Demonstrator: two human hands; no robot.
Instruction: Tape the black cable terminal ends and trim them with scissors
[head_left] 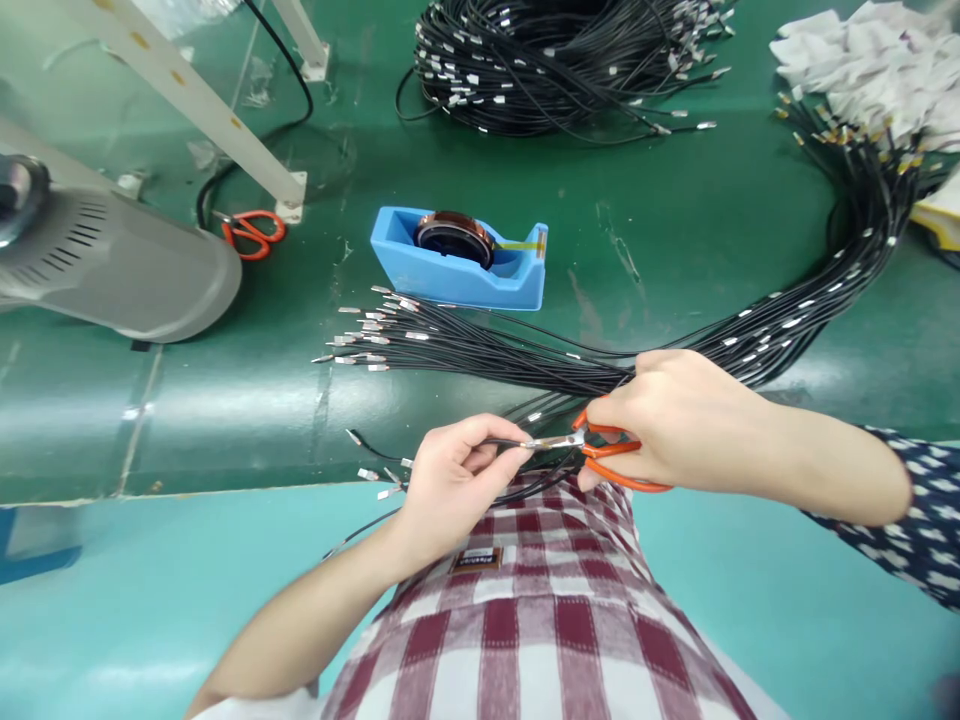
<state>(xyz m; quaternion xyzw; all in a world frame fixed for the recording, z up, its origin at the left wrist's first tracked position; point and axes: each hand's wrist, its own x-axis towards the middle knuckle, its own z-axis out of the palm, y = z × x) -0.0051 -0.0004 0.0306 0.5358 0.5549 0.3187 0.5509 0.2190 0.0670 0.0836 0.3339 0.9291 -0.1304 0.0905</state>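
Gripping orange-handled scissors (614, 450): right hand (667, 410) | pinching a black cable (502, 441) at the blade tips: left hand (456, 482) | black cable bundle (495, 358): on green counter (315, 270), just beside blue tape dispenser (465, 278)

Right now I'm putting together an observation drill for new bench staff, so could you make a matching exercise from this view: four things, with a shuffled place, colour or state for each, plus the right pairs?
Column one
1. left hand
2. right hand
3. tape dispenser
4. coiled cables

Column two
a. blue, with a tape roll in it
b. pinching a black cable
c. black, heaped in loops on the green table
d. gripping orange-handled scissors

Right pairs: 1-b, 2-d, 3-a, 4-c
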